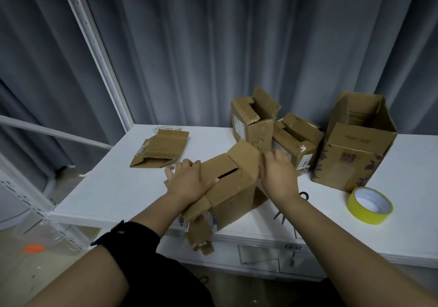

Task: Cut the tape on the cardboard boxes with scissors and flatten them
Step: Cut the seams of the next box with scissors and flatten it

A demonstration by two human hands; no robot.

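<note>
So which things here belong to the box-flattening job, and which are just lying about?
Job: centre box handled by left hand and right hand; flattened box; back box; middle box; tall box; scissors.
Lying about: yellow tape roll.

Dim and bluish overall, lit softly and evenly from above. Brightest on the white table (113,188); darkest in the folds of the grey curtain (213,46) and along the lower corners. Smeared by motion at the right hand (279,176). Bowed by the wide lens toward the left edge, slightly soft and grainy throughout.
</note>
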